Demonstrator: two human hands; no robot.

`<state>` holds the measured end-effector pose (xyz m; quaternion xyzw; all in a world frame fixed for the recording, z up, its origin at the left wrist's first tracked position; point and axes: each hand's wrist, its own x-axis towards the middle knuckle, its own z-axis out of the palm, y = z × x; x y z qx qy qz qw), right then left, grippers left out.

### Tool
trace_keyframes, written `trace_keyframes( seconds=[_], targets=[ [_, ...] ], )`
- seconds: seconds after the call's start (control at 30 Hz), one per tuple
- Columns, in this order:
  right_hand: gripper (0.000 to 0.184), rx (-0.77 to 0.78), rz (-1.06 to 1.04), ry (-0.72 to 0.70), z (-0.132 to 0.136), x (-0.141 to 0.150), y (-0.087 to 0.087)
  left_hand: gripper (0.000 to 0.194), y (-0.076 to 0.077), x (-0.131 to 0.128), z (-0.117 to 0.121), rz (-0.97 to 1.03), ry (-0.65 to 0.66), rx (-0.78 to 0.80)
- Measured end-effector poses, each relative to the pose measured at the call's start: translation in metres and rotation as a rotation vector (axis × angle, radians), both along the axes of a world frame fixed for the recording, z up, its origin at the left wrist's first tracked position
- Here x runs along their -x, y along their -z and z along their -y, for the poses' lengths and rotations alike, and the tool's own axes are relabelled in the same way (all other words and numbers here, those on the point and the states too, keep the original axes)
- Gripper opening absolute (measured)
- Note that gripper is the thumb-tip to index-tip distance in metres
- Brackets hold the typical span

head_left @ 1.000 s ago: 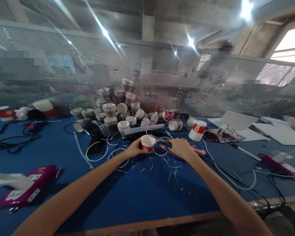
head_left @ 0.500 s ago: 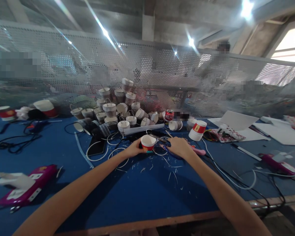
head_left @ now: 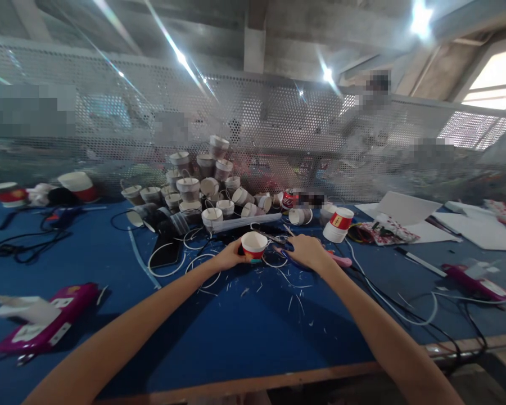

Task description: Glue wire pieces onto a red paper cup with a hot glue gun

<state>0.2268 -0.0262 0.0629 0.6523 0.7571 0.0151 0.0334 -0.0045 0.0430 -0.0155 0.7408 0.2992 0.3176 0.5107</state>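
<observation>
My left hand (head_left: 231, 254) is closed round the left side of a small red-and-white paper cup (head_left: 254, 245), whose open mouth faces up. To the right of it my right hand (head_left: 304, 250) grips a pair of scissors (head_left: 281, 243) with dark blue handles; the blades point left toward the cup's rim. Whether the blades touch the cup I cannot tell. Below both hands, white scraps (head_left: 259, 287) and thin clippings lie scattered on the blue table (head_left: 253, 343). Loops of white cord (head_left: 167, 274) lie left of the cup, and a pink-handled tool (head_left: 341, 260) is partly hidden behind my right hand.
Behind my hands rises a pile of grey paper cups (head_left: 189, 190) with wire handles. Stacked red-and-white cups (head_left: 339, 225) stand to the right. Purple power strips (head_left: 63, 312) lie on both sides, with cables. A perforated metal screen (head_left: 270, 124) closes off the back.
My hands, the cup and the scissors stay almost in place. Only very slight shifts of the right fingers and scissors show.
</observation>
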Motion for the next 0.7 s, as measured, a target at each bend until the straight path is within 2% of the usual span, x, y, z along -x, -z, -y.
trace_keyframes(
  seconds=[0.33, 0.53, 0.7],
  targets=[
    [0.068, -0.028, 0.058, -0.008, -0.001, -0.002, 0.003, 0.071, -0.002, -0.001, 0.001, 0.054, 0.042, 0.01],
    [0.065, -0.024, 0.028, 0.005, -0.003, -0.001, 0.001, 0.073, 0.0, 0.001, -0.005, 0.016, 0.05, -0.022],
    [0.063, -0.02, 0.012, -0.007, -0.004, 0.0, -0.002, 0.071, 0.0, 0.003, -0.009, 0.001, 0.087, 0.013]
  ],
)
